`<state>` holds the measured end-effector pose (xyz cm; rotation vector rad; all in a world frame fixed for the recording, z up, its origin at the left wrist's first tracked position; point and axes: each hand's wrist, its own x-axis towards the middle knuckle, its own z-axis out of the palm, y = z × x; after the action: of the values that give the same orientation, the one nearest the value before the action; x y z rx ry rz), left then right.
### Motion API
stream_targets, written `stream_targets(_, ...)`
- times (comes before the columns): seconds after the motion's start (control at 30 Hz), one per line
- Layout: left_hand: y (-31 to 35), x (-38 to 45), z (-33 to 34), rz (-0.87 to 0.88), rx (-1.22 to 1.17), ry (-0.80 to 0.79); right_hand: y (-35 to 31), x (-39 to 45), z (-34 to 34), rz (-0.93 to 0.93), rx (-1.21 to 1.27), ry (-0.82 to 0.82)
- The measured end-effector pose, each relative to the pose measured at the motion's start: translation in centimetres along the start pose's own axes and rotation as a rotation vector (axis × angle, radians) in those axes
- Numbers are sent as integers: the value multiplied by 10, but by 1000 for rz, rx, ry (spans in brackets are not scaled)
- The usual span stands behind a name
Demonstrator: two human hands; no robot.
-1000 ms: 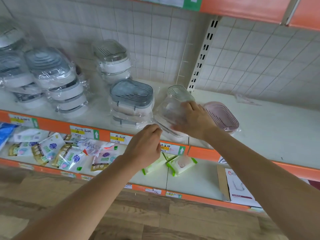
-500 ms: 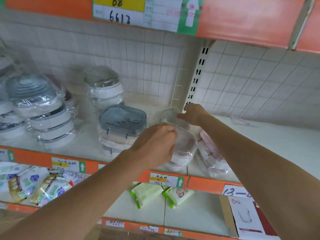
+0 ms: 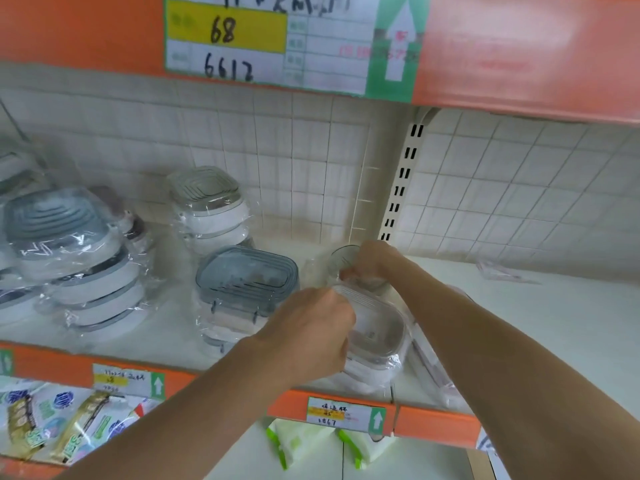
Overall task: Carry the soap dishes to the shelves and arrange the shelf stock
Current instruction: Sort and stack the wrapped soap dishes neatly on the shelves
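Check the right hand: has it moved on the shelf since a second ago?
Yes. The right hand has gone deeper, from the front of the clear soap dish to its far end, near the slotted upright at the back wall.

I am holding a clear wrapped soap dish (image 3: 375, 327) flat on the white shelf (image 3: 540, 327). At its nine o'clock a grey-lidded dish stack (image 3: 246, 289) is sitting; further stacks (image 3: 207, 209) are resting at ten and eleven o'clock.
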<state>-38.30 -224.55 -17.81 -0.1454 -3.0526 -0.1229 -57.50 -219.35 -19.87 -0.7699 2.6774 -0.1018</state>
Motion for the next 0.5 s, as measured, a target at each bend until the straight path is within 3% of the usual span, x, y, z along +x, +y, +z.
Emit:
stream_targets(0.3,9,-10,2,-23,-131,61,-19,-22,-36,-83,267,424)
stream_targets(0.5,14,-50,-16,-35,-221,212,-53,-79,-47,-313,485,472)
